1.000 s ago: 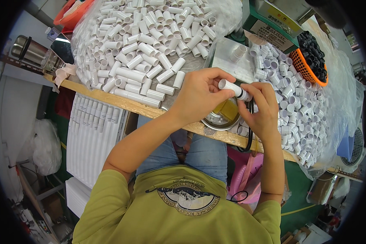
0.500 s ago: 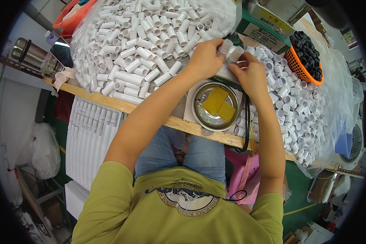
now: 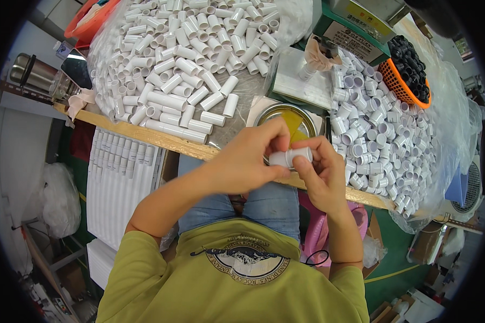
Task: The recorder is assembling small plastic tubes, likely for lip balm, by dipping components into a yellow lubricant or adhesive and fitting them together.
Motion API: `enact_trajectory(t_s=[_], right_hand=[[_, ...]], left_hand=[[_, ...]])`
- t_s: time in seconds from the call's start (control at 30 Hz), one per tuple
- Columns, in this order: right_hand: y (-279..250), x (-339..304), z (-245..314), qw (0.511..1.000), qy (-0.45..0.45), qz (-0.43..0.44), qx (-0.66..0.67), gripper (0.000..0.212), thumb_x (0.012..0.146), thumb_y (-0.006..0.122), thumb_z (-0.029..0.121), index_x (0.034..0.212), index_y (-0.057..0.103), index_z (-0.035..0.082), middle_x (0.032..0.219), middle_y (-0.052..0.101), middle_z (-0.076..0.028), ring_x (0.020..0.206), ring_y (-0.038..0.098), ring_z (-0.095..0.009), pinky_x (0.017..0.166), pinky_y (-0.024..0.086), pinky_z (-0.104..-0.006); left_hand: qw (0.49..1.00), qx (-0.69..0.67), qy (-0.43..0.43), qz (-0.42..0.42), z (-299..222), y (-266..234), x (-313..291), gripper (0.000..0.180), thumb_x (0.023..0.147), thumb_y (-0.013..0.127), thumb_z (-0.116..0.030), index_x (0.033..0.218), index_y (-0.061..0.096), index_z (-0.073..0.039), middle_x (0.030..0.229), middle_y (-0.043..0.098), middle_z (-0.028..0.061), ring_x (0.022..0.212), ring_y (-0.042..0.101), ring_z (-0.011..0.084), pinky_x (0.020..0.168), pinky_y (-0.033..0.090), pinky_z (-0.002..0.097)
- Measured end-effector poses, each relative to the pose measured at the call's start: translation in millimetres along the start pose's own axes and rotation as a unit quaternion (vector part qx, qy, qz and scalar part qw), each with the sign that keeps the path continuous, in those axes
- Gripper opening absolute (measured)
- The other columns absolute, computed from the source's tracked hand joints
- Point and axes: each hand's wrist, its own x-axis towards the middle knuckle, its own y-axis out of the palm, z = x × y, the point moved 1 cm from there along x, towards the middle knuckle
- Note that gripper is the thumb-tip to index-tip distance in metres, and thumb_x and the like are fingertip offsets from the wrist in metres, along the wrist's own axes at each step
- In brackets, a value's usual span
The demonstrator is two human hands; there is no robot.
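Observation:
Above the table's front edge, my two hands meet on a short white plastic tube piece (image 3: 291,158) held sideways. My left hand (image 3: 248,159) pinches its left end, and my right hand (image 3: 323,175) grips the right end between thumb and fingers. A ring-like seam runs round its middle; whether it is one part or two pressed together, I cannot tell. Just behind the hands lies a round metal dish (image 3: 264,111) with yellow sponge pieces (image 3: 292,121), partly covered by my fingers. Beyond that stands a metal-topped block (image 3: 299,89) bearing a small white upright part (image 3: 307,72).
A big heap of white tubes (image 3: 183,64) spreads over the left of the table; shorter white sleeves (image 3: 382,134) are piled right. Behind them sit an orange basket (image 3: 396,83) of black parts and a green box (image 3: 353,35). The wooden table edge (image 3: 172,141) crosses in front.
Both hands have come back from the metal-topped block toward me and down over the dish. Two white pieces held upright and apart before now appear end to end, lying sideways.

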Motion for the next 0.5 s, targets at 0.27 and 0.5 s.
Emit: enact_trajectory(t_s=[0.27,0.5], right_hand=[[-16,5,-1,0.997,0.004,-0.029,-0.067,0.019,0.086,0.065,0.008,0.103,0.061,0.001,0.065,0.057,0.002,0.055,0.045,-0.001,0.048,0.034,-0.0179],[-145,38,-25,0.818,-0.042,-0.399,-0.413,0.018,0.085,0.064,0.018,0.099,0.067,0.006,0.074,0.06,-0.003,0.066,0.053,-0.011,0.063,0.043,-0.026]], left_hand=[[0.989,0.081,0.067,-0.102,3,10,-4,0.028,0.072,0.068,-0.002,0.092,0.049,-0.004,0.083,0.056,0.0138,0.076,0.058,0.0301,0.066,0.047,0.0352],[0.899,0.315,-0.017,-0.304,49,-84,7,0.028,0.078,0.065,-0.004,0.104,0.057,-0.003,0.083,0.063,0.0121,0.081,0.062,0.0189,0.075,0.048,0.0293]])
